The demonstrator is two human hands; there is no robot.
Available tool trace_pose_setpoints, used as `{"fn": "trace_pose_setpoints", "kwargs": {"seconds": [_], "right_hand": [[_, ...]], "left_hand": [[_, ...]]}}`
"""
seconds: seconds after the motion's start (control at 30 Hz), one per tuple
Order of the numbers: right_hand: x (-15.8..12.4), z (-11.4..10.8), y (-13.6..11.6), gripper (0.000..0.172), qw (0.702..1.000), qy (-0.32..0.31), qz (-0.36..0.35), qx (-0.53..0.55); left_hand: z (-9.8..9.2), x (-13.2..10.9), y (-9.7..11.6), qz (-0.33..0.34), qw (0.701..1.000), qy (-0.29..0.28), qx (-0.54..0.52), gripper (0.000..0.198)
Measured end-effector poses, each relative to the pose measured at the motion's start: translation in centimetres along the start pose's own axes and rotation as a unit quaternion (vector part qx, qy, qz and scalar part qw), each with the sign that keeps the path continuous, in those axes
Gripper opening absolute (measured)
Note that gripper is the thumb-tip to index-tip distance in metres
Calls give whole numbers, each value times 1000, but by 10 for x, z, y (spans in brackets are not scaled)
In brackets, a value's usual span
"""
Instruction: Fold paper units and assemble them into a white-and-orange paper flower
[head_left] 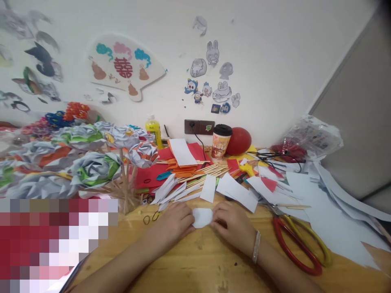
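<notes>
Between my two hands is a small piece of white paper (202,218), held just above the wooden table (195,264). My left hand (179,219) pinches its left edge, fingers closed. At the right edge, my right hand (229,224) grips the paper between thumb and fingers; a bracelet (256,246) circles that wrist. Just beyond the hands lie cut white paper strips (208,188) and thin wooden sticks (198,175). Scissors with one red and one yellow handle (293,248) rest to the right of my right hand.
Folded paper flowers (94,169) on sticks crowd the left side. Toward the wall stand a paper cup with a black lid (221,142), a red balloon (240,141) and a yellow bottle (153,131). Large white sheets (332,219) spread over the right. Rubber bands (147,220) lie near my left hand.
</notes>
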State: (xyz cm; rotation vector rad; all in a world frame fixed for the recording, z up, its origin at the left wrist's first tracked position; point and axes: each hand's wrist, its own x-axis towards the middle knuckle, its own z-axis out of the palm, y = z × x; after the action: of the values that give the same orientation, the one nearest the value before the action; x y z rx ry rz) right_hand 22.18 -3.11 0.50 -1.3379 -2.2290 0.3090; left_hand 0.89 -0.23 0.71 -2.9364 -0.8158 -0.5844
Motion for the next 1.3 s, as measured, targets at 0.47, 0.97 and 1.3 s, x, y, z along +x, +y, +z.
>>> {"fn": "trace_pose_setpoints", "kwargs": {"seconds": [0.47, 0.97, 1.3], "right_hand": [[2, 16, -3, 16, 993, 37, 106, -30], [0, 14, -1, 13, 990, 38, 132, -35], [-3, -4, 12, 23, 1000, -21, -11, 13]], "left_hand": [[7, 11, 13, -183, 983, 10, 5, 13], [-7, 0, 16, -41, 991, -21, 127, 21], [-24, -1, 14, -95, 994, -40, 22, 24]]}}
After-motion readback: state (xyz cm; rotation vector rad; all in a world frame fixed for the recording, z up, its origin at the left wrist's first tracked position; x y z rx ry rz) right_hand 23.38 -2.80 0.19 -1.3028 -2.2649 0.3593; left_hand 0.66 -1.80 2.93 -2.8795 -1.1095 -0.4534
